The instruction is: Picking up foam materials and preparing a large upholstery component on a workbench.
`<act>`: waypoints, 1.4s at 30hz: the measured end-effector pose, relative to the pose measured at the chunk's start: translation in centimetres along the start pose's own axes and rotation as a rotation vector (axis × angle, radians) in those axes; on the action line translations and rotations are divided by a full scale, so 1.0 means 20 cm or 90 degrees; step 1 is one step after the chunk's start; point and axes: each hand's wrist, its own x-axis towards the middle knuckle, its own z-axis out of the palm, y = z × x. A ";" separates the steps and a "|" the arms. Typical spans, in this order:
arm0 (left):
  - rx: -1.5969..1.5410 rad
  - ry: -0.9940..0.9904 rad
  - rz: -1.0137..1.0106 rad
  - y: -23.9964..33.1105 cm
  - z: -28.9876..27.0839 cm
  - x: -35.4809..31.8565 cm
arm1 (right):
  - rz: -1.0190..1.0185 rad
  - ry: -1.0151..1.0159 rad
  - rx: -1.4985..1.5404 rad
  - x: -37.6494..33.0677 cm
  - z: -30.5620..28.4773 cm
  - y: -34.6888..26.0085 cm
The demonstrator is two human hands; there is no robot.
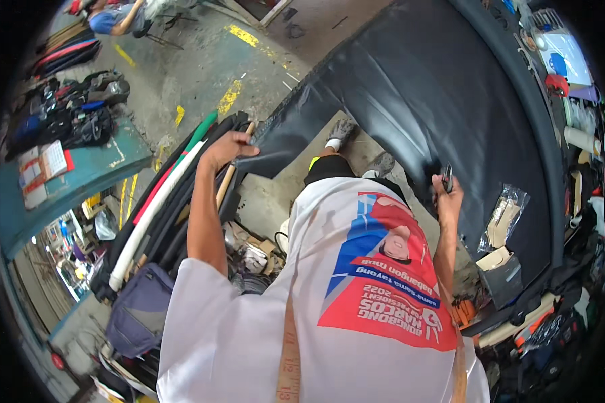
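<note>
A large sheet of black, slightly shiny material (437,87) spreads from the right side across the front, with a narrower part reaching left. My left hand (228,149) is closed on the end of that narrower part, beside several upright rolls. My right hand (448,193) is closed around a small dark tool with a metal part (448,176), at the sheet's near edge; its exact kind cannot be made out. A yellowish tape measure (288,356) hangs down over my white shirt.
Rolls of material, one white (158,208), stand at left near a grey-purple backpack (141,309). A teal table (121,158) holds dark bags. Right of me lie a clear plastic packet (504,218) and an open dark box (501,275). Another person (117,20) is far left.
</note>
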 end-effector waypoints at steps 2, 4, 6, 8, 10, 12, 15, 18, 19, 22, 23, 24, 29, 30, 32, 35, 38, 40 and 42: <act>-0.090 -0.023 -0.025 0.00 -0.05 -0.06 | 0.019 -0.006 0.050 0.02 0.11 -0.11; -0.127 -0.028 0.018 0.08 -0.06 -0.07 | 0.019 -0.022 0.082 0.04 0.22 -0.23; -0.199 -0.015 0.112 0.23 -0.06 -0.09 | 0.016 -0.035 0.117 0.02 0.30 -0.34; -0.238 -0.131 0.145 0.54 0.00 -0.11 | -0.052 -0.142 0.282 -0.01 0.36 -0.48; -0.319 -0.168 0.313 0.86 0.18 -0.10 | -0.115 -0.217 0.367 -0.09 0.37 -0.70; -0.145 -0.194 0.500 1.08 0.36 0.06 | -0.184 -0.286 0.451 -0.15 0.34 -0.85; -0.167 -0.208 0.600 1.47 0.71 0.16 | -0.481 0.031 0.091 -0.18 0.29 -0.93; -0.259 -0.323 0.604 1.68 0.97 0.24 | -0.233 0.192 0.173 -0.16 0.18 -0.93; -0.323 -0.402 0.604 1.72 1.04 0.26 | -0.105 0.278 0.216 -0.13 0.13 -0.91; -0.354 -0.449 0.648 1.75 1.18 0.17 | -0.151 0.358 0.249 0.04 -0.08 -0.77; -0.373 -0.465 0.665 1.74 1.22 0.13 | -0.174 0.389 0.264 0.08 -0.13 -0.74; -0.367 -0.478 0.670 1.71 1.23 0.09 | -0.175 0.404 0.266 0.11 -0.18 -0.71; -0.107 -0.596 0.475 1.40 1.18 0.09 | -0.111 0.401 0.330 0.23 -0.39 -0.63; -0.130 -0.598 0.420 1.33 1.17 0.10 | -0.110 0.386 0.351 0.25 -0.41 -0.61; -0.099 -0.560 0.437 1.21 1.15 0.16 | -0.110 0.377 0.371 0.24 -0.45 -0.58; -0.142 -0.448 0.404 1.18 1.11 0.16 | -0.110 0.331 0.395 0.20 -0.45 -0.61; -0.281 -0.300 0.306 1.17 1.05 0.16 | -0.084 0.259 0.408 0.06 -0.41 -0.68; -0.318 -0.217 0.247 1.19 1.00 0.24 | -0.071 0.217 0.415 -0.01 -0.37 -0.68; -0.334 -0.172 0.215 1.21 0.98 0.27 | -0.098 0.162 0.413 -0.06 -0.32 -0.67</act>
